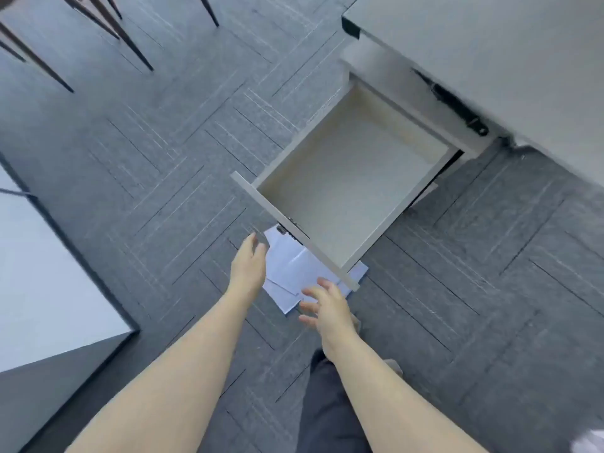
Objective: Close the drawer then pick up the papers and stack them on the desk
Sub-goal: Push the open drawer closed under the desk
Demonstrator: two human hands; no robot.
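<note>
We see the drawer [353,178] pulled fully out from under the desk [490,53], and its pale interior holds nothing we can make out. Its long axis runs from the desk at upper right toward us at lower left, with the front panel [294,230] nearest our hands. The papers [294,273] lie on the grey carpet [163,158], partly tucked beneath that front panel, loosely overlapped and fanned at slightly different angles. Our left hand [248,266] hovers at the papers' left edge, fingers extended and close together, holding nothing. Our right hand [327,305] is over their near right corner, fingers spread and empty; motion blur leaves us unsure whether either hand touches a sheet. Bare carpet lies open left of the drawer, with chair legs [98,27] well apart at upper left.
</note>
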